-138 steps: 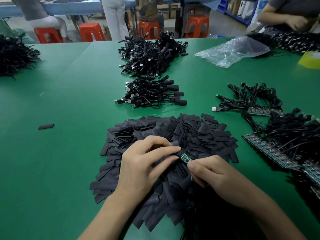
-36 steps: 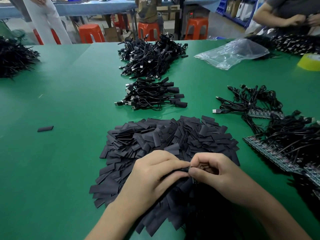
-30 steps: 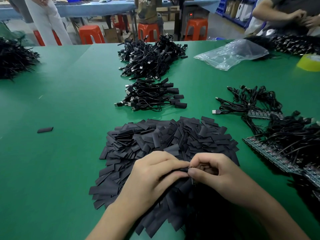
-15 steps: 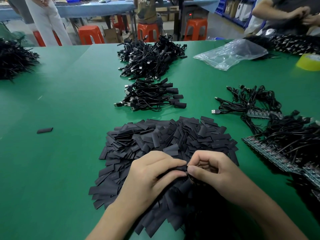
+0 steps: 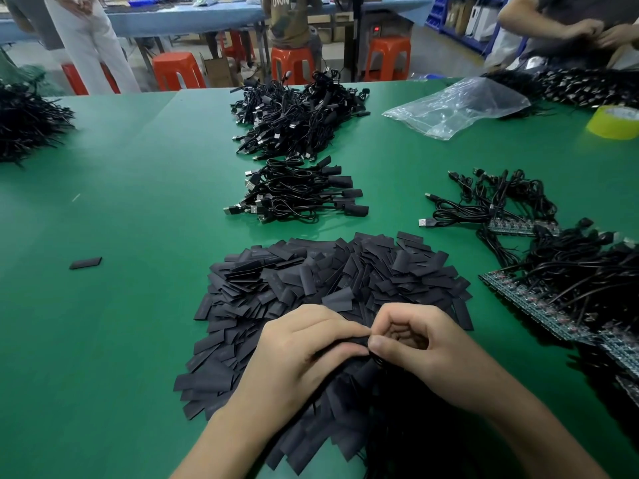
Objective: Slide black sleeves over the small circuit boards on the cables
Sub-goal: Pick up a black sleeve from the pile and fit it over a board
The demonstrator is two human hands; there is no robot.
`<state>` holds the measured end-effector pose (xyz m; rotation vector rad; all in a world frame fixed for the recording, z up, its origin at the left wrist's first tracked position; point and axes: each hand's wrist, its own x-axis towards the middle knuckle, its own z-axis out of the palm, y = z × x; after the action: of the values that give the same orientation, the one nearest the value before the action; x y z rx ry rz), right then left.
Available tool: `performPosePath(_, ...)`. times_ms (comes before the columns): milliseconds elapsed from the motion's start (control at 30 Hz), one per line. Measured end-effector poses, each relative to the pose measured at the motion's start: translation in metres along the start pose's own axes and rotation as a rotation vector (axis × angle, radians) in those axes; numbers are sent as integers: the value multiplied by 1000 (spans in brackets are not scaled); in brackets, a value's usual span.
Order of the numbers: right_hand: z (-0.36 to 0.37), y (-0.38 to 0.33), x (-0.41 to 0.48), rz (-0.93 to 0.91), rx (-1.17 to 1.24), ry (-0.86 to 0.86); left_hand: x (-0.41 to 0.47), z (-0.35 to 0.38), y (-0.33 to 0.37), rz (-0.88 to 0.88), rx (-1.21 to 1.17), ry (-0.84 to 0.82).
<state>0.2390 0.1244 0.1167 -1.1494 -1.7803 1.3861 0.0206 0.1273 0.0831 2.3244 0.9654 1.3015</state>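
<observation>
A wide heap of flat black sleeves lies on the green table in front of me. Over its near edge my left hand pinches one black sleeve between thumb and fingers. My right hand meets it fingertip to fingertip, thumb and forefinger pinching the cable end at the sleeve's mouth. The small circuit board is hidden inside the sleeve and behind my fingers. Bare boards on cables lie in a row at the right.
A small bundle of sleeved cables lies beyond the heap, with a bigger pile behind it. A clear plastic bag, a yellow tape roll, a stray sleeve at left. Another person's hands work at the far right corner.
The green board seen between my fingertips earlier has disappeared into the sleeve. My hands have closed together and stayed nearly still over the last second.
</observation>
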Motion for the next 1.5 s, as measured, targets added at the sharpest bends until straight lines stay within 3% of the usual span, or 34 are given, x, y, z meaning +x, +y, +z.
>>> performPosePath(367,2,1,1,-5,-5,126,4,-4,-2,-172,-86,97)
performPosePath(833,5,4,2,12,8,153,8,-6,2,-292,-165,52)
performPosePath(967,8,5,5,13,104,209,8,-1,7,-469,-179,261)
performPosePath(1067,10,6,6,19,158,234,5,1,9,-485,-134,338)
performPosePath(1500,19,13,6,7,90,305,9,0,16,-496,-89,221)
